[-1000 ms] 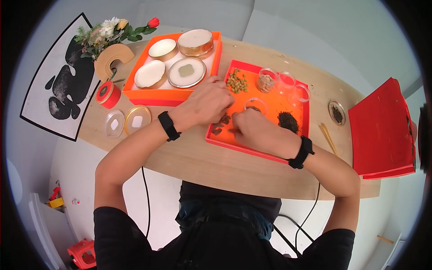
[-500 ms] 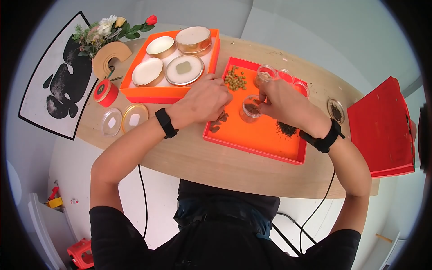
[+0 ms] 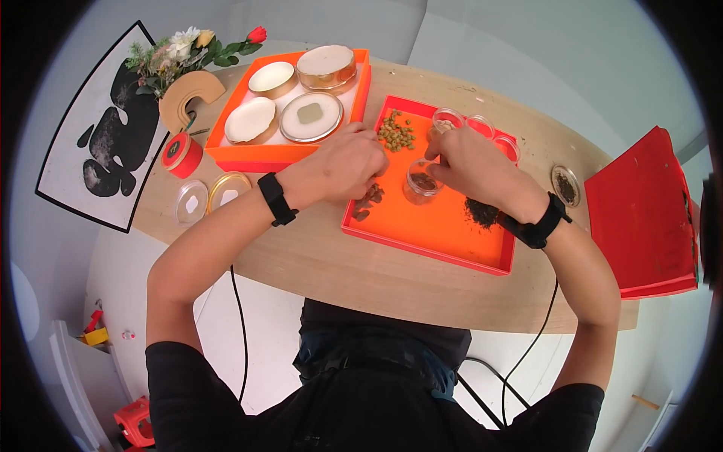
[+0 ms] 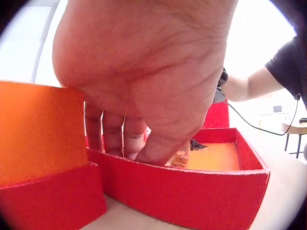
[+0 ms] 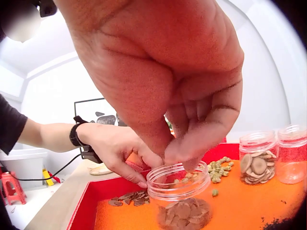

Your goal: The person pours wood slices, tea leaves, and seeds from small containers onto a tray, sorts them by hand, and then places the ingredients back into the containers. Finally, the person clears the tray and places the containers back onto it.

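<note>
My right hand [image 3: 482, 169] is over a small clear jar [image 5: 180, 191] partly filled with brown dried slices. In the right wrist view its thumb and fingertips come together at the jar's rim, with nothing visible between them. Over the left wall of the red-edged orange tray [image 3: 429, 233], my left hand [image 3: 350, 162] reaches down with fingers loosely bent and apart. Its fingertips are right at a small heap of brown slices [image 5: 132, 197]. Greenish dried buds [image 3: 395, 132] lie piled behind the jar.
A jar of pale round slices [image 5: 258, 165] and clear jars stand at the tray's far right; dark dried leaves [image 3: 480, 215] lie nearer. An orange box [image 3: 260, 162] with round tins adjoins the tray's left side. Rightward are a small dish [image 3: 565, 184] and a red box [image 3: 640, 218].
My right hand has risen from the brown slices at the tray's left, moved right to the jar, and stays there. The left hand has barely moved.
</note>
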Motion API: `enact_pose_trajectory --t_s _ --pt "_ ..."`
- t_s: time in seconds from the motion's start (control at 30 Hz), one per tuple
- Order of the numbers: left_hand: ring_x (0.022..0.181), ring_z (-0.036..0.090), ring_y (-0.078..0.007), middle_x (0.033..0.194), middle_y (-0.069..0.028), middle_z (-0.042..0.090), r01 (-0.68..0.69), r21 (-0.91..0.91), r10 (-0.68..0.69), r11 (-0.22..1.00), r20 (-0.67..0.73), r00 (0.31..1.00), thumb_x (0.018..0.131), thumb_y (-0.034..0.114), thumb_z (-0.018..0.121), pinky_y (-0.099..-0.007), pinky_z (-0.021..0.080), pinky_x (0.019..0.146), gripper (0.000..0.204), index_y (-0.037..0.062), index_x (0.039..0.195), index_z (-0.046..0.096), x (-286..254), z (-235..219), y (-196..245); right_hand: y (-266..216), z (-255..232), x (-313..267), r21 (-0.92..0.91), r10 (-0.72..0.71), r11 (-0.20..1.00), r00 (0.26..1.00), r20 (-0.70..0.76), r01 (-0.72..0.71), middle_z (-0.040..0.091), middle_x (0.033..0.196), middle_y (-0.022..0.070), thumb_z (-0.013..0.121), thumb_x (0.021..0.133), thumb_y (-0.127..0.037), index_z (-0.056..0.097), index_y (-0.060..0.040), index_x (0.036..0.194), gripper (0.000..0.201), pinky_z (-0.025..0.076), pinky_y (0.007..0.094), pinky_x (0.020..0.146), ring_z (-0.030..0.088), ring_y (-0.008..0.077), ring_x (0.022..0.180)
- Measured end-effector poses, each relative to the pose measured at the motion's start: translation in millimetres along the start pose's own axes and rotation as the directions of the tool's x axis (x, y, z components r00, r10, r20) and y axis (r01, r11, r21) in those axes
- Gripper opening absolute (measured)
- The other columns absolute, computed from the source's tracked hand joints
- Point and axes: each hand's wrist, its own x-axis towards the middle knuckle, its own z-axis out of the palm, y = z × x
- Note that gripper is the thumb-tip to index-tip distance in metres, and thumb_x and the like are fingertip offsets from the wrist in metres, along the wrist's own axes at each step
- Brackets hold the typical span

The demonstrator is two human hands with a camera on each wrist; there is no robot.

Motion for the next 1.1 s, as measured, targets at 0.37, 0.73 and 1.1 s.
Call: enact_pose_trajectory --t_s 0.37,0.73,1.1 --pt "0.102 0.07 -0.0314 0.084 -0.0114 0.076 0.057 0.04 -0.065 0.998 0.219 0.974 0.077 0.016 0.092 -0.0455 0.046 0.116 0.019 0.0066 0.084 0.077 9.8 -7.3 11.8 26.0 40.9 4.5 -0.1 -0.072 0.993 0.983 -0.168 0.055 0.076 0.091 0.0243 0.077 0.098 -0.019 0.078 0.0033 0.099 0.022 0.061 0.0515 0.075 0.076 0.0416 0.089" --pt "0.088 0.072 -0.029 0.079 -0.0076 0.077 0.052 -0.067 -0.036 0.996 0.232 0.972 0.08 0.004 0.082 -0.0417 0.045 0.11 0.009 0.0056 0.079 0.073 9.6 1.5 10.2 35.9 38.8 -2.5 -0.143 -0.061 0.989 0.981 -0.184 0.035 0.072 0.082 0.0237 0.073 0.1 -0.018 0.075 0.0028 0.083 0.027 0.058 0.0531 0.072 0.072 0.0435 0.079" --pt "0.087 0.074 -0.0282 0.082 -0.0066 0.079 0.094 -0.15 -0.058 0.984 0.225 0.973 0.079 -0.003 0.078 -0.0414 0.051 0.101 0.01 0.0044 0.079 0.072 12.3 -5.4 15.5 30.9 57.1 -17.2 -0.111 0.039 0.992 0.976 -0.212 -0.064 0.07 0.077 0.0243 0.07 0.103 -0.016 0.074 0.0014 0.09 0.022 0.056 0.0536 0.065 0.072 0.0436 0.076"
